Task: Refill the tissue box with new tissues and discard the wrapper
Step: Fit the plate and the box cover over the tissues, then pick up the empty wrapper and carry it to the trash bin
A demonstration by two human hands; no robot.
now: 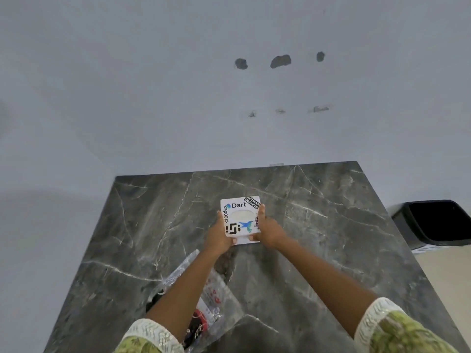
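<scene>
A white square tissue box (240, 216) covered in stickers sits on the dark marble table (318, 238), an oval opening in its top showing white tissue. My left hand (220, 236) grips its left side and my right hand (267, 229) grips its right side. A crumpled clear plastic wrapper (219, 299) with red print lies on the table nearer to me, partly hidden under my left forearm.
A black waste bin (433, 222) stands on the floor to the right of the table. A grey wall with several patched marks rises behind the table's far edge.
</scene>
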